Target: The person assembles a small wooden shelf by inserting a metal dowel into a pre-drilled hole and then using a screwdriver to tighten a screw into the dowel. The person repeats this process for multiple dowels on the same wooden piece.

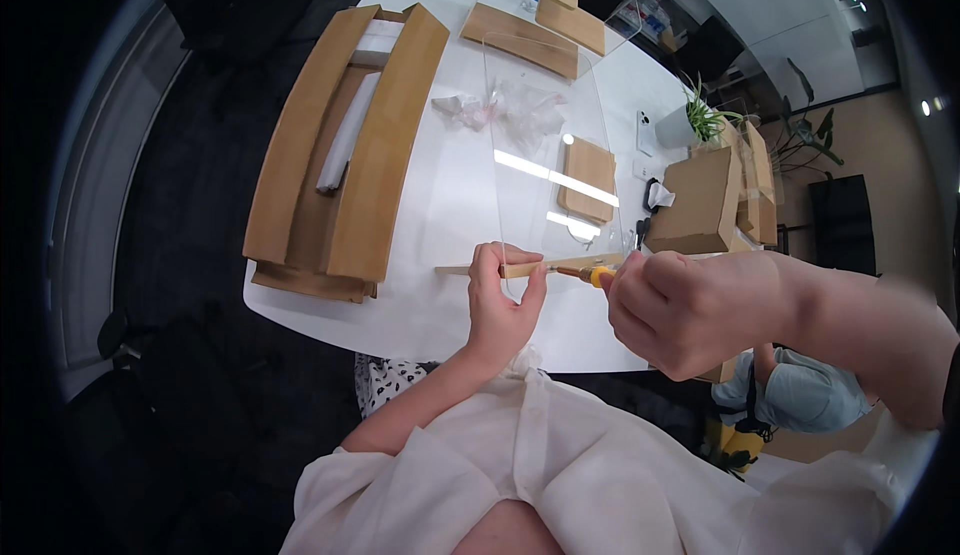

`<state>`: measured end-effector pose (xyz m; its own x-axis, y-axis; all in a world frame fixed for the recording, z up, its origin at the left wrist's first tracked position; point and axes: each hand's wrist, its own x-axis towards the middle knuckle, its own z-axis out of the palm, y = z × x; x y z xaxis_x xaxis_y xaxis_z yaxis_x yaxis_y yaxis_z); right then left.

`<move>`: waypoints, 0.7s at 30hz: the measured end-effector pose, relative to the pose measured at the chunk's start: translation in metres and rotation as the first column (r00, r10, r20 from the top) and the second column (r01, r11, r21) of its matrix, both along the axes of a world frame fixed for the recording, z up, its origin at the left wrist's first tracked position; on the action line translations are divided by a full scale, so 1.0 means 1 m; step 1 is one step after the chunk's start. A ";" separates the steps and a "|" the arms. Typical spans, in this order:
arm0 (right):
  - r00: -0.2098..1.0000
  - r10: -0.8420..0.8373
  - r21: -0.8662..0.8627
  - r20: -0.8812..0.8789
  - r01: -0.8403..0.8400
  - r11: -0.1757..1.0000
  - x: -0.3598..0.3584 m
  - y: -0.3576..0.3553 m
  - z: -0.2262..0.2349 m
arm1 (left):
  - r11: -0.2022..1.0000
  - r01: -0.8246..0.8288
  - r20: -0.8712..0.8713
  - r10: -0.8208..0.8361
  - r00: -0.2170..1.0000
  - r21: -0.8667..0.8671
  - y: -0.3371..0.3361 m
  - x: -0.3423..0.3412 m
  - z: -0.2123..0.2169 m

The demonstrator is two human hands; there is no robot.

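Note:
My left hand (497,315) is closed around a narrow light wooden strip (453,270) at the near edge of the white table (415,300), thumb and fingers pinching it. In my right hand (665,315) is a screwdriver (597,276) with a yellow handle, gripped in a fist, its shaft pointing left toward the strip near my left thumb. Whether the tip touches a screw is too small to tell. A large clear panel (520,210) with rounded corners extends away from the strip. Through or beside it shows a small wooden board (587,177).
At the left lies a long open cardboard box (385,165) with white packing inside. Crumpled clear plastic (525,115) lies mid-table. Farther back are wooden boards (520,40). On the right are a potted plant (677,127), a cardboard box (692,200) and another person (800,392).

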<state>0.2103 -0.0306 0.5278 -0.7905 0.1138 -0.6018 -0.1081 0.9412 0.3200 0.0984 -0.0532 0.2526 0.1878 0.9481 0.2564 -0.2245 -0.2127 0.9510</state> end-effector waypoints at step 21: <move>0.995 0.022 0.255 -0.092 0.003 0.967 0.007 -0.007 -0.009 | 0.993 0.028 0.094 -0.018 0.995 -0.113 0.000 0.000 0.003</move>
